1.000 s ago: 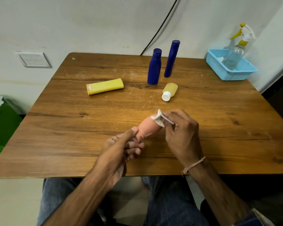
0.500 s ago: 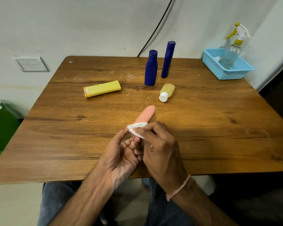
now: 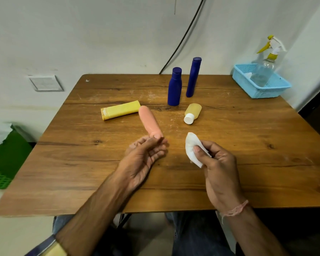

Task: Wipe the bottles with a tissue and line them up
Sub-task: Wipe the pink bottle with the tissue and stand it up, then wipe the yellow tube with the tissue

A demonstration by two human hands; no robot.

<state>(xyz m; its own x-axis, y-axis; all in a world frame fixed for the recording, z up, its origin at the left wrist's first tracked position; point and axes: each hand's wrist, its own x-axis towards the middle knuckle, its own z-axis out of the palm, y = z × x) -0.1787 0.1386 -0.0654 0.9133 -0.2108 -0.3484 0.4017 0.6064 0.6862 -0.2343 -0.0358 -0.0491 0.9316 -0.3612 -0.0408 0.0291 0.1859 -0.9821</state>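
My left hand (image 3: pixel 144 156) holds the near end of a peach bottle (image 3: pixel 148 121) by its fingertips; the bottle points away, toward the yellow tube. My right hand (image 3: pixel 218 163) pinches a folded white tissue (image 3: pixel 191 148), a little to the right of the peach bottle and not touching it. Two dark blue bottles stand upright at the back, a shorter one (image 3: pixel 174 87) and a taller one (image 3: pixel 193 76). A yellow tube (image 3: pixel 120 109) and a small yellowish bottle with a white cap (image 3: pixel 192 113) lie on the wooden table (image 3: pixel 248 145).
A blue plastic basket (image 3: pixel 262 85) sits at the table's back right corner with a clear spray bottle (image 3: pixel 264 71) leaning in it. A black cable runs down the wall behind. A green crate (image 3: pixel 6 161) stands on the floor at left.
My right hand pulled the tissue off the peach bottle and moved right. My left hand swung the bottle so it points away to the left, toward the yellow tube.
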